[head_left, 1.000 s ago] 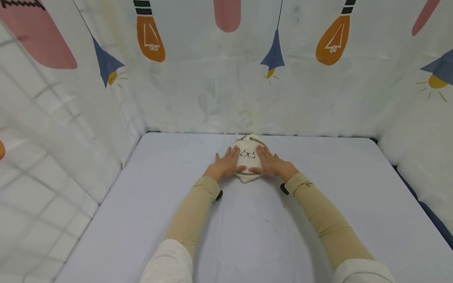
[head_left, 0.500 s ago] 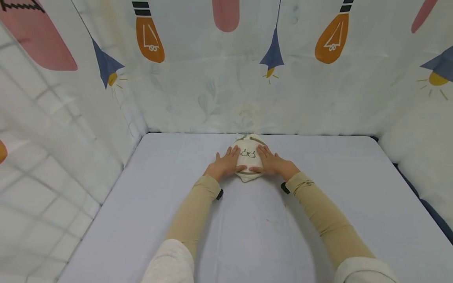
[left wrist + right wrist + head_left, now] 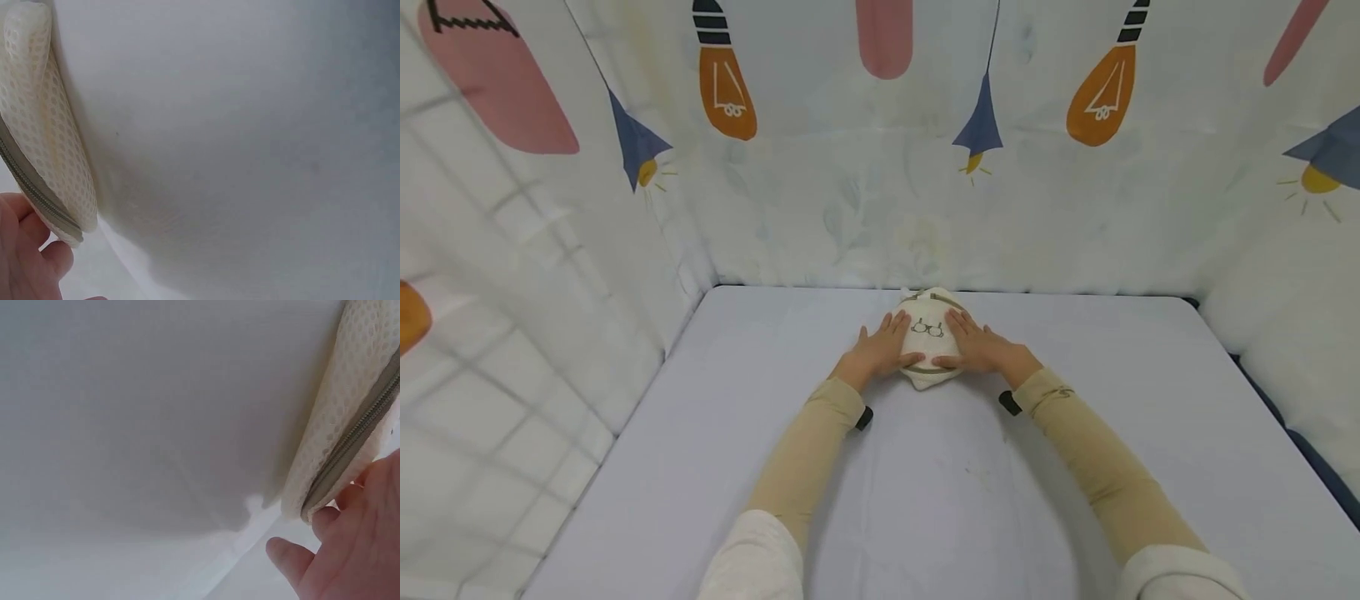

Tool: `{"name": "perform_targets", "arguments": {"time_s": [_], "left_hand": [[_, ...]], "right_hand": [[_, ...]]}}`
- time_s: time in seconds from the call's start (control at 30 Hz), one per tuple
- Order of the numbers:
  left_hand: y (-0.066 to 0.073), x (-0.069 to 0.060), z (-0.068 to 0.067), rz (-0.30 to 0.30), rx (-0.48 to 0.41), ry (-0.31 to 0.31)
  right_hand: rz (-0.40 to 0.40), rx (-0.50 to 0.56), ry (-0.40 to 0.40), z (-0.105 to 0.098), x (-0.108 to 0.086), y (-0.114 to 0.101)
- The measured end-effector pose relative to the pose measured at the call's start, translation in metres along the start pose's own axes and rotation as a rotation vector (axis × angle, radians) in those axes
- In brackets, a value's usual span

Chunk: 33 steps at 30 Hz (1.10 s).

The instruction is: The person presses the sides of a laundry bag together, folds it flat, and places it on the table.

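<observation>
Apparently you're placing or flattening the mesh pouch (image 3: 927, 343) near the far edge of the tabletop (image 3: 760, 350); your left hand (image 3: 877, 350) and right hand (image 3: 979, 347) rest on it, fingers spread wide. Next probably calls for gripping its sides or letting go.

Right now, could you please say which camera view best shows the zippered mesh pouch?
The head view, since the zippered mesh pouch shows almost whole there. Each wrist view shows only a cropped part, though its zipper is closer.
</observation>
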<state>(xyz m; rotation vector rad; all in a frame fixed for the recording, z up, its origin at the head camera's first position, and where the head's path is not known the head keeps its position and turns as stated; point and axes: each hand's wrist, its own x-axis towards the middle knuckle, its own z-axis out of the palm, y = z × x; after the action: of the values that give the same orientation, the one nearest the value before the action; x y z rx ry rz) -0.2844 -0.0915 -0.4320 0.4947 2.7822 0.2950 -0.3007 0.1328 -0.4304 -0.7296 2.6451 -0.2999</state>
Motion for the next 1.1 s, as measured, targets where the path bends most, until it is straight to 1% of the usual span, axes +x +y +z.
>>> {"name": "perform_targets", "arguments": {"time_s": [0.27,0.5,0.67,0.83,1.0,1.1], "left_hand": [[-0.003,-0.001,0.002,0.02,0.012,0.008],[-0.007,-0.004,0.005,0.027,0.009,0.014],[-0.007,-0.003,0.007,0.028,0.013,0.011],[-0.007,-0.001,0.009,0.014,0.026,0.001],[-0.003,0.0,0.008,-0.008,0.039,-0.02],[0.0,-0.002,0.007,-0.019,0.038,-0.035]], "right_hand": [[-0.038,-0.009,0.06,0.003,-0.007,0.009],[-0.1,0.034,0.1,0.005,-0.016,0.014],[-0.106,0.044,0.08,0.006,-0.016,0.016],[-0.09,0.021,0.04,0.007,-0.011,0.017],[-0.069,0.028,-0.009,0.007,-0.007,0.017],[-0.053,0.041,-0.033,0.007,-0.007,0.015]]}}
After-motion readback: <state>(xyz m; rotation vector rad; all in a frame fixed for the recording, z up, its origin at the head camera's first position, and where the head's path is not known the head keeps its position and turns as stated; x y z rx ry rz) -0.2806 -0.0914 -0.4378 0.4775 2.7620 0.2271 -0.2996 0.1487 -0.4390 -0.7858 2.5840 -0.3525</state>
